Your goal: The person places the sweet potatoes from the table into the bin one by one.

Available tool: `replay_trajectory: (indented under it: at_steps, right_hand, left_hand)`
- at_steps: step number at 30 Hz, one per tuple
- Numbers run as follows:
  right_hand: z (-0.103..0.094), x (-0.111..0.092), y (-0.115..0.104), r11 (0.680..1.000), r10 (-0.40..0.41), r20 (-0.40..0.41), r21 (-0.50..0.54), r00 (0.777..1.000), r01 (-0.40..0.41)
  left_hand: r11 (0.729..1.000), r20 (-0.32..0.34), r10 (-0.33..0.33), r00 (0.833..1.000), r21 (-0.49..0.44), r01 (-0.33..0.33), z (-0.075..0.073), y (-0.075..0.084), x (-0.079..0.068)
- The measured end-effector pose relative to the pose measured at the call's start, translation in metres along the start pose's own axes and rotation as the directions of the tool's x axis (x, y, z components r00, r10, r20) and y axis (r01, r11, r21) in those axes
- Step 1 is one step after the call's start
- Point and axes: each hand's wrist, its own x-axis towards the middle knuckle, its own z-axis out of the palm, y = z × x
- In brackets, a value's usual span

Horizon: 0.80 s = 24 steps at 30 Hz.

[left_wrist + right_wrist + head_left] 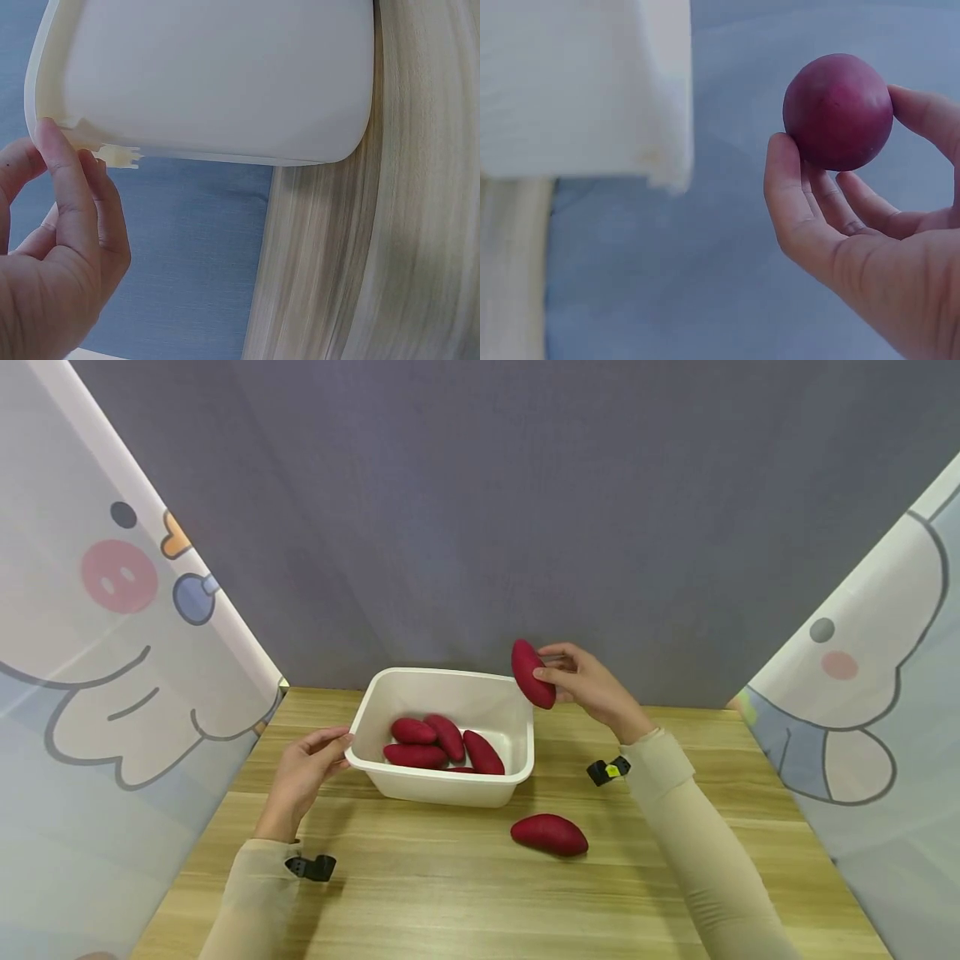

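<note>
My right hand [588, 683] pinches a dark red sweet potato [531, 675] between thumb and fingers, raised beside the right rim of a white plastic tub [442, 787]. In the right wrist view that sweet potato [838, 112] shows end-on, the fingertips on its sides. At the tub's left end my left hand [303, 768] grips the rim; the left wrist view shows its fingers [67, 180] on the tub's edge [210, 156]. Several sweet potatoes [414, 756] lie inside the tub. Another sweet potato [550, 835] rests on the table, in front of the tub's right corner.
The tub stands on a wood-grain table [420, 885], close to a grey cloth backdrop [480, 527] behind it. Cartoon-printed panels [135, 635] flank the table on both sides. Each wrist wears a small black camera mount [311, 867].
</note>
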Motion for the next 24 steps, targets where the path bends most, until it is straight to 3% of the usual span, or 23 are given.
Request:
replay_trajectory:
  at_steps: [5,10,19,24]
  right_hand:
    - [0.027,0.026,-0.02,1.0,-0.018,0.057,-0.001,0.998,0.018]
    - [0.059,0.049,-0.026,0.999,-0.024,0.106,-0.023,0.994,0.027]
    - [0.101,0.078,-0.008,0.993,0.005,0.196,-0.114,0.981,0.018]
    - [0.12,0.085,0.005,0.988,0.074,0.284,-0.154,0.956,-0.031]
  left_hand:
    - [1.0,0.001,-0.001,1.0,-0.013,0.001,0.0,-0.001,-0.001]
    - [1.0,-0.002,-0.01,1.0,-0.005,0.01,0.001,0.0,-0.003]
    - [1.0,0.001,-0.009,1.0,0.001,0.009,0.004,-0.001,-0.003]
    - [1.0,-0.003,-0.005,1.0,-0.017,0.005,0.005,-0.002,-0.002]
